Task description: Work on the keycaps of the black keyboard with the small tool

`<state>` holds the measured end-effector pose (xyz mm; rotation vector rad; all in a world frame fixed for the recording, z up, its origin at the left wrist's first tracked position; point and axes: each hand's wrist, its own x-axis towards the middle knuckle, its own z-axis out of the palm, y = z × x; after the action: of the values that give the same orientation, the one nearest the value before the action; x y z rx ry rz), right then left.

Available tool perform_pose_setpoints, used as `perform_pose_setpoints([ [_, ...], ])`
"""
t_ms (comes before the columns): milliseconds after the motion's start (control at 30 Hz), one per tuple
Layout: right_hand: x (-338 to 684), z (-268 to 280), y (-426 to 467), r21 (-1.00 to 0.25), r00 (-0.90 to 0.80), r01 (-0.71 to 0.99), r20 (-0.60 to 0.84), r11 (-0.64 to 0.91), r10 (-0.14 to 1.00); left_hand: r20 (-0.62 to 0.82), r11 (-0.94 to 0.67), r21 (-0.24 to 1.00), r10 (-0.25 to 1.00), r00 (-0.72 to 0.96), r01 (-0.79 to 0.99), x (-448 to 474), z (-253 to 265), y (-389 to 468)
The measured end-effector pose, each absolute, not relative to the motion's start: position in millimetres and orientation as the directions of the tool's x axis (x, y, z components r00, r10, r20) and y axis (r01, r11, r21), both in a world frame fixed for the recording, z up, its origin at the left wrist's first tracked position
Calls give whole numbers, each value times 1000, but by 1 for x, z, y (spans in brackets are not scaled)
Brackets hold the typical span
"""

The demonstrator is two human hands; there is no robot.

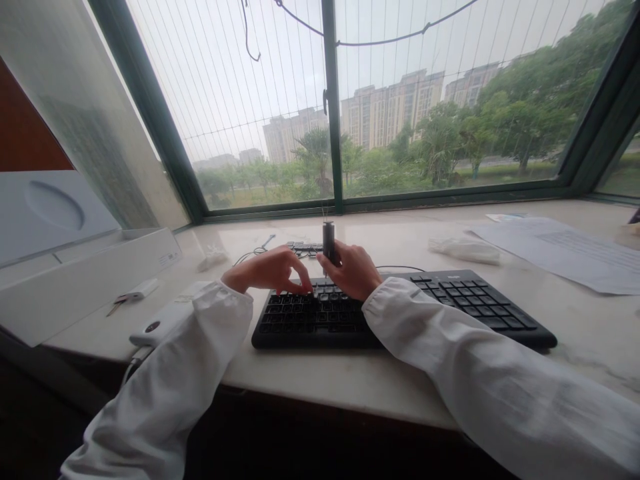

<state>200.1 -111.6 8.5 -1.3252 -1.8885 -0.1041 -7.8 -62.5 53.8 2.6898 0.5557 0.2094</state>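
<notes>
One tool (329,245) upright in right-hand fingers (345,261).

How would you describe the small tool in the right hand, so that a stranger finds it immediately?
Start at the black keyboard on the pale window ledge. Above its top row, the right hand grips a short dark cylinder held upright. It is the only upright thing there; the left hand beside it rests fingers on the keys.

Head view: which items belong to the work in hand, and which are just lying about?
In use: black keyboard; upright dark tool gripped by right hand; left hand resting on the keys.
Lying about: paper sheets; crumpled wrapper; white device; keys; white box.
</notes>
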Motion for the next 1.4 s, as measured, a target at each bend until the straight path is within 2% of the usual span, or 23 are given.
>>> perform_pose_setpoints([
  [100,199,9,-112,-360,-123,820,649,445,751,-29,-820,410,425,905,398,-8,58,-66],
  [367,204,18,-114,-316,-77,893,592,319,802,-39,-856,398,342,939,329,5,56,-76],
  [433,208,23,-115,-248,-65,934,592,259,803,-30,-861,400,331,943,315,7,54,-77],
  [600,230,33,-111,9,-80,995,634,96,769,23,-864,425,308,951,270,12,50,-79],
  [733,261,37,-101,92,-13,995,581,-50,814,36,-853,461,294,955,245,13,49,-79],
  [833,284,38,-94,101,113,978,482,-184,869,13,-820,487,349,937,299,12,49,-79],
  [933,296,36,-91,111,182,964,382,-241,906,-13,-802,495,378,926,334,11,50,-78],
  [1133,292,32,-89,125,174,967,310,-221,935,67,-880,352,364,929,319,12,48,-77],
  [1400,299,27,-84,138,199,961,254,-239,946,117,-897,352,325,939,266,13,46,-76],
])
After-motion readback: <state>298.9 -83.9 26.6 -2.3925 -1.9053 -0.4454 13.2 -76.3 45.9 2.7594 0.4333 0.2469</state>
